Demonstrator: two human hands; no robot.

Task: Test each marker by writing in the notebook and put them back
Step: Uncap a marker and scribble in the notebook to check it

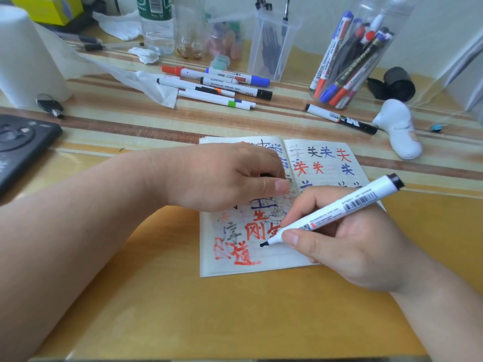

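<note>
Over notebook (283, 258), right hand (350, 249) around marker (339, 209)

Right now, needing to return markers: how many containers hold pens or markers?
2: a square clear cup at the back centre with thin pens, and a round clear jar at the back right, full of markers.

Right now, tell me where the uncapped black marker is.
Head view, lower right: the right hand grips the marker, its tip at the notebook's left page beside the red characters.

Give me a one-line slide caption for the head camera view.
Right hand holds a black marker, tip at the open notebook; left hand rests on it.
</note>
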